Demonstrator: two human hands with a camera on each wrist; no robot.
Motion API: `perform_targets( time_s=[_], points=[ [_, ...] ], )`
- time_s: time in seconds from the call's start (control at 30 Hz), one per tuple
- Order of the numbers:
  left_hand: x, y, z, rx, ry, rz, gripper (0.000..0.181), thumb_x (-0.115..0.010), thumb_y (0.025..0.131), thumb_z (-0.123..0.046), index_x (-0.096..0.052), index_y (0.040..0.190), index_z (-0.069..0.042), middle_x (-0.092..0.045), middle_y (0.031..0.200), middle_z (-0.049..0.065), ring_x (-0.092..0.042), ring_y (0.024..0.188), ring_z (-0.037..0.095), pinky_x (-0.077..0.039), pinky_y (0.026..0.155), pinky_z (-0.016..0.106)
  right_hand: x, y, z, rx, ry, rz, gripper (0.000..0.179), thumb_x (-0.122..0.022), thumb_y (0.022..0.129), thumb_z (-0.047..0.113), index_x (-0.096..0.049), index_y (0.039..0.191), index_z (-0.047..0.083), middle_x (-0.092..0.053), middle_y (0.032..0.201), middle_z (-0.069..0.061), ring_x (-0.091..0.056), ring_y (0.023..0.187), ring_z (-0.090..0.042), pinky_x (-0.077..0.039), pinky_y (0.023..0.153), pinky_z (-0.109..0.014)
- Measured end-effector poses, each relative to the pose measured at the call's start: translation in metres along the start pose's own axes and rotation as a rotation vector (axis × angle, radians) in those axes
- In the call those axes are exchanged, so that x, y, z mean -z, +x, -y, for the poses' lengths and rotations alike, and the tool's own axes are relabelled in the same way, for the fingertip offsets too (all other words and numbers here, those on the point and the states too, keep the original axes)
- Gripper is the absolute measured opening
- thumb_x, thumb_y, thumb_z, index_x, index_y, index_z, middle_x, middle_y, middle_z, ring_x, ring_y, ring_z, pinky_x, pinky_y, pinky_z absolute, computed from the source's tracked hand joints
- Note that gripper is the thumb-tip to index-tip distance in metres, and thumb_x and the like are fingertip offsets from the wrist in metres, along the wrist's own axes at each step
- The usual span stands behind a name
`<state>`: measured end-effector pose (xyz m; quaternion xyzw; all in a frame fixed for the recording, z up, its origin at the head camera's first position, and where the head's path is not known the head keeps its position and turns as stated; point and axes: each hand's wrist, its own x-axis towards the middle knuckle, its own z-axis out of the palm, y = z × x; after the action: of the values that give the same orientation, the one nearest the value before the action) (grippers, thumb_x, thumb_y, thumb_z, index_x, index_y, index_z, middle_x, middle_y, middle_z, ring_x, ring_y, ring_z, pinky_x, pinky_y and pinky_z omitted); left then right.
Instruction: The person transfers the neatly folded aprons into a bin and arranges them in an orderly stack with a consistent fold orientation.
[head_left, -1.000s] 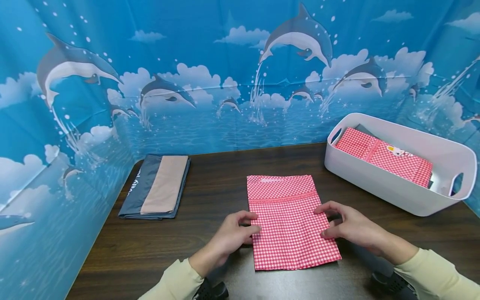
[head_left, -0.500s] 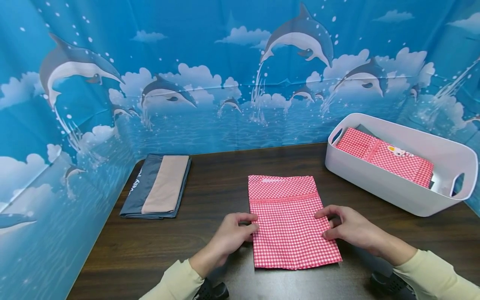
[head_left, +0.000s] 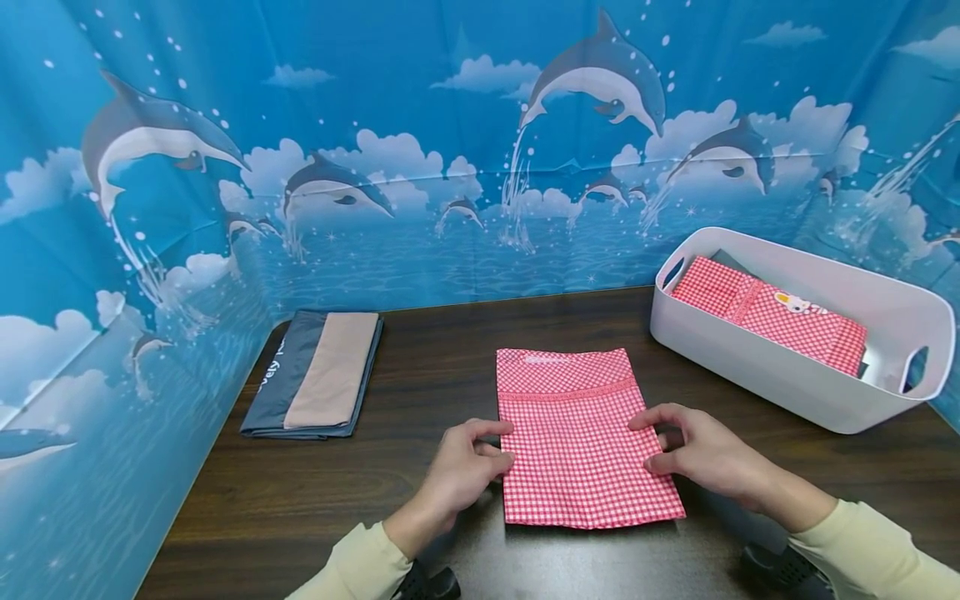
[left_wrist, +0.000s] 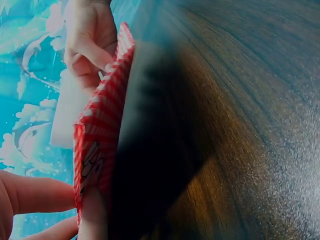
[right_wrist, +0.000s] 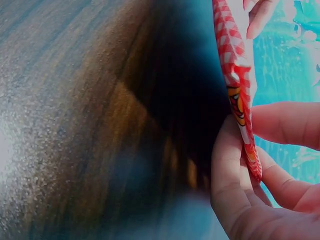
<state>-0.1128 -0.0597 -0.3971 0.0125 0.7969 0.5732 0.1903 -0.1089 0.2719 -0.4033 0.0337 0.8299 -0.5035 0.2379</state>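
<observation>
A folded red-and-white checked cloth (head_left: 577, 450) lies between the two hands in the head view, with a lacy band across its far part. Its left edge is pinched by the left hand (head_left: 467, 468), thumb and fingers on opposite faces. The right hand (head_left: 701, 457) pinches the right edge in the same way. In the left wrist view the cloth (left_wrist: 102, 105) appears edge-on above the table's dark shadow, with printed lettering on its underside. A yellow and white print shows on the cloth (right_wrist: 232, 55) in the right wrist view.
A white basket (head_left: 757, 371) stands at the back right, holding a folded red checked cloth (head_left: 798, 321) with a rabbit motif. On the left lies a folded dark blue and beige cloth (head_left: 330, 371). A dolphin-print curtain (head_left: 450, 258) borders the dark wooden table (head_left: 300, 500).
The cloth's near edge has shifted slightly up and away from the person in the head view. Both hands keep their pinch at the sides, with the left fingers adjusting a little.
</observation>
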Motion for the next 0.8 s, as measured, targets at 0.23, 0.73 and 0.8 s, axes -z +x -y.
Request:
perform_targets(
  time_s=[0.23, 0.73, 0.8],
  points=[
    [0.000, -0.002, -0.002, -0.059, 0.025, -0.044, 0.045, -0.072, 0.092, 0.000, -0.071, 0.137, -0.001, -0.070, 0.121, 0.013, -0.067, 0.082, 0.009, -0.049, 0.066, 0.024, 0.003, -0.003, 0.005, 0.029, -0.033, -0.037, 0.058, -0.081, 0.092, 0.008, -0.060, 0.146, 0.005, -0.058, 0.140, -0.019, -0.059, 0.110, -0.027, -0.054, 0.081, -0.036],
    [0.006, -0.007, -0.022, -0.138, 0.013, -0.097, 0.040, -0.072, 0.096, 0.000, -0.073, 0.136, -0.003, -0.066, 0.136, 0.014, -0.068, 0.094, 0.013, -0.052, 0.072, 0.020, 0.013, -0.014, 0.021, 0.139, -0.134, -0.119, 0.057, -0.082, 0.093, 0.015, -0.062, 0.146, 0.009, -0.058, 0.148, -0.018, -0.058, 0.119, -0.030, -0.053, 0.083, -0.035],
    [0.007, -0.008, -0.025, -0.151, 0.003, -0.096, 0.039, -0.071, 0.097, 0.000, -0.072, 0.136, -0.002, -0.066, 0.138, 0.014, -0.069, 0.096, 0.014, -0.053, 0.074, 0.020, 0.014, -0.016, 0.023, 0.154, -0.143, -0.131, 0.057, -0.082, 0.093, 0.015, -0.062, 0.147, 0.010, -0.059, 0.149, -0.018, -0.058, 0.122, -0.031, -0.053, 0.084, -0.035]
  ],
)
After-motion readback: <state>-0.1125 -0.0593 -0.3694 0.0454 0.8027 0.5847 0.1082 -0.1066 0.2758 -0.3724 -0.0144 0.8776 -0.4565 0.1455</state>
